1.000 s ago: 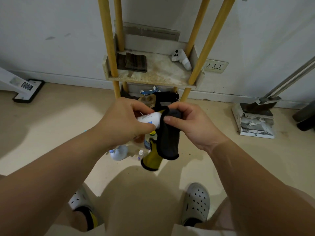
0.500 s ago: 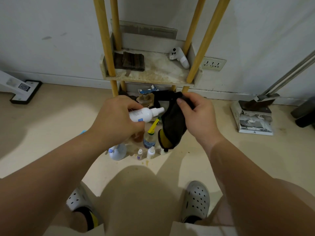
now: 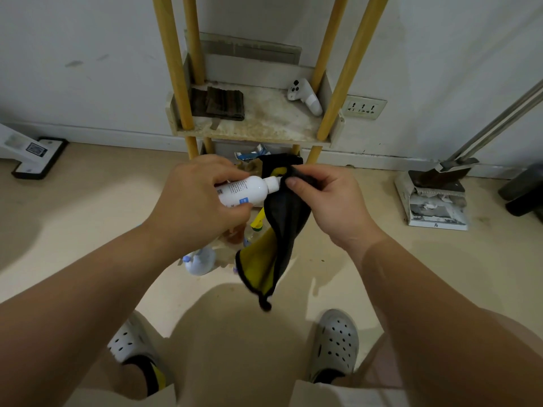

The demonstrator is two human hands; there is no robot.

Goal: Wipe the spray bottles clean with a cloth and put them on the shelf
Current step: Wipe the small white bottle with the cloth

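Two grey clogs (image 3: 335, 345) sit at five and seven o'clock in the view as a person stands over a cleaning job on the floor. Above them, the left hand (image 3: 199, 201) is wrapped round the body of a small white spray bottle (image 3: 244, 190), held on its side with the neck pointing to three o'clock. The right hand (image 3: 332, 204) pinches a black-and-yellow cloth (image 3: 282, 230) against that neck, and the rest of the cloth hangs loose toward six o'clock. Beneath the hands, more bottles wait on the floor: a pale spray bottle (image 3: 199, 259) at seven o'clock of the cloth and a yellow-trigger bottle (image 3: 258, 221) half hidden behind it. Farther off, at twelve o'clock, the stained shelf (image 3: 264, 127) carries a folded dark rag (image 3: 224, 102) and a white controller (image 3: 305, 96).

The risks look plain. A hard rub at the nozzle could set off a spray or twist the top loose. The trailing cloth, if swung low, may topple the floor bottles. The controller at the shelf's one o'clock corner could be knocked when the bottle goes up.
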